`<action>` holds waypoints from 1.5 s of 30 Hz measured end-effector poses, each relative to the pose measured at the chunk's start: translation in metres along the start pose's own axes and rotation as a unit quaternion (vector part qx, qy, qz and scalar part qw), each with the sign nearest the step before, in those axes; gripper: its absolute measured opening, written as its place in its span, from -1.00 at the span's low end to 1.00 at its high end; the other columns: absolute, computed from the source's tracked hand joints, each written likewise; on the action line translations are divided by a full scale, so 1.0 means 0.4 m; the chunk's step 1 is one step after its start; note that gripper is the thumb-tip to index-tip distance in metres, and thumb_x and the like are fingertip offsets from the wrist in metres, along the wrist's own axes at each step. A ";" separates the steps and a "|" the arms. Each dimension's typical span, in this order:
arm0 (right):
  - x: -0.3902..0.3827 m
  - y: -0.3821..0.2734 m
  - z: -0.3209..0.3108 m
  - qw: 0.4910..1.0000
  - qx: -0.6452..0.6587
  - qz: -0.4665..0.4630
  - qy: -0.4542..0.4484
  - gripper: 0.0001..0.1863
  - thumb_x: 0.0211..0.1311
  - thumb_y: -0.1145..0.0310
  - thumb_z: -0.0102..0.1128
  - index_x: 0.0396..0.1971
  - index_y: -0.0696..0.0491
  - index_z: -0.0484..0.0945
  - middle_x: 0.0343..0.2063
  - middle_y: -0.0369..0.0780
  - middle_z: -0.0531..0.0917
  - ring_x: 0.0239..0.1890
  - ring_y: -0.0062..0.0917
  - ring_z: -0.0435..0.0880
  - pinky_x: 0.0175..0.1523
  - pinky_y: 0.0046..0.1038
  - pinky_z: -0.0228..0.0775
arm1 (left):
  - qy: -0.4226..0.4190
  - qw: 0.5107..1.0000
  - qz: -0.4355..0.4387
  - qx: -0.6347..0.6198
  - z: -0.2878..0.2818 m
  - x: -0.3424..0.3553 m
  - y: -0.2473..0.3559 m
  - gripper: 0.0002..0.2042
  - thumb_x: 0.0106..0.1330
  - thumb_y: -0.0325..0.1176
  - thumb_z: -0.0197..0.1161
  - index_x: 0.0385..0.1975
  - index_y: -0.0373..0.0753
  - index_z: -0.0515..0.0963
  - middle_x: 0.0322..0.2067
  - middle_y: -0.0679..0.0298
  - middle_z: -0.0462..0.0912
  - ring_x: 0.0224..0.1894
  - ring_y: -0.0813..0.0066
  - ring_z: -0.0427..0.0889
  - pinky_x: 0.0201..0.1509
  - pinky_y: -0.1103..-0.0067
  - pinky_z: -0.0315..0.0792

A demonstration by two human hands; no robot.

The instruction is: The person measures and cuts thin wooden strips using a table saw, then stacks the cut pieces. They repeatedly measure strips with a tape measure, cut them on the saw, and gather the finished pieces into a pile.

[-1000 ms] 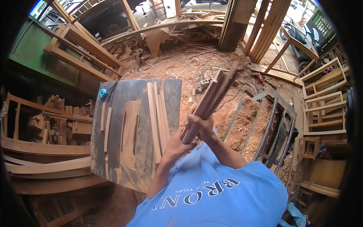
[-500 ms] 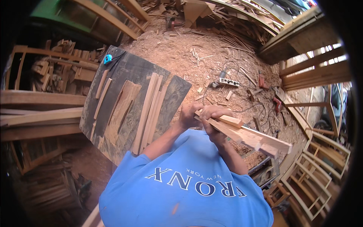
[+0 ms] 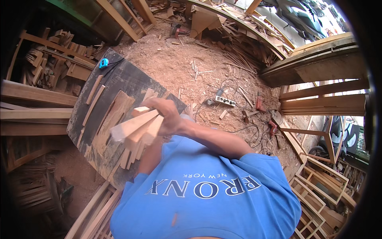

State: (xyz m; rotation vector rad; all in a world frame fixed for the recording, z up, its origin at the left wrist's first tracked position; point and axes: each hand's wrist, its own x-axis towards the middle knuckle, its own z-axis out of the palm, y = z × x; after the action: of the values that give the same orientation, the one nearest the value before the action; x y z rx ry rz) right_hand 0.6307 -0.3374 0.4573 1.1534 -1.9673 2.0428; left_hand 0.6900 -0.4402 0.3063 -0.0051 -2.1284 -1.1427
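Observation:
My right hand [image 3: 168, 115] is closed around a bundle of pale wooden strips [image 3: 137, 126], its arm reaching across my body to the left. The strips' cut ends, smeared by motion, hang over a dark work board [image 3: 133, 75]. From the lower edge my left forearm [image 3: 151, 156] rises under the bundle; its hand is hidden behind the strips and my right hand. Several longer strips [image 3: 130, 156] lie on the board, partly covered by the bundle. Farther left on it are a rough brown plank [image 3: 113, 113] and thin strips [image 3: 94, 102].
A blue tape measure [image 3: 104, 63] sits at the board's far corner. Sawdust and offcuts cover the floor, with a white power strip [image 3: 225, 101], cables and red power tools [image 3: 260, 103]. Wooden frames [image 3: 318, 191] stand at the right; stacked timber [image 3: 39, 113] is at the left.
The bundle has swung from my right side over to the board on the left. Both hands were on it before; now only my right hand shows on it. The view has shifted slightly.

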 end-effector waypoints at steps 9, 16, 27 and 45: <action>-0.009 0.212 -0.001 0.975 0.076 0.104 -0.184 -0.41 -0.19 0.39 0.33 -0.01 0.11 0.47 -0.15 -0.08 0.62 -0.07 -0.17 0.62 0.04 -0.27 0.47 | -0.012 0.993 -0.112 0.033 -0.011 0.009 -0.015 -0.56 0.06 -0.30 0.42 -0.10 -0.21 0.39 -0.49 0.10 0.65 -0.46 0.09 0.69 -0.43 0.32 0.55; 0.024 0.285 0.021 0.952 0.089 0.150 -0.250 -0.51 -0.10 0.35 0.35 -0.07 0.07 0.46 -0.26 -0.08 0.62 -0.14 -0.16 0.63 -0.09 -0.21 0.44 | -0.039 0.989 -0.144 0.020 0.035 0.066 -0.054 -0.52 0.05 -0.30 0.41 -0.04 -0.21 0.39 -0.48 0.09 0.66 -0.46 0.06 0.70 -0.42 0.30 0.56; 0.165 0.319 -0.160 0.954 0.189 0.229 0.048 -0.54 0.08 0.38 0.36 -0.04 0.16 0.40 -0.38 -0.16 0.65 -0.38 -0.42 0.72 -0.24 -0.36 0.64 | -0.175 0.957 -0.226 0.048 0.146 0.277 0.009 -0.44 0.03 -0.31 0.40 0.06 -0.21 0.37 -0.47 0.07 0.68 -0.45 0.03 0.71 -0.40 0.28 0.57; -0.163 1.004 -1.113 0.509 0.337 0.384 0.693 -0.79 0.15 0.44 0.16 -0.25 0.15 0.38 -0.52 -0.09 0.56 -0.48 -0.28 0.61 -0.33 -0.21 0.59 | -0.323 0.915 -0.002 0.242 0.697 0.433 -0.099 -0.37 0.07 -0.18 0.44 0.16 -0.21 0.40 0.14 0.01 0.40 0.29 0.03 0.28 0.32 0.05 0.11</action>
State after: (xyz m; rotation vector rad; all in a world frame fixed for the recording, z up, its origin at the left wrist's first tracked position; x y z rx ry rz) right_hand 0.2610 0.0158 0.1374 -1.5036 -0.6537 2.4837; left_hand 0.3851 -0.3146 0.2795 -0.1742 -2.9551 -0.6224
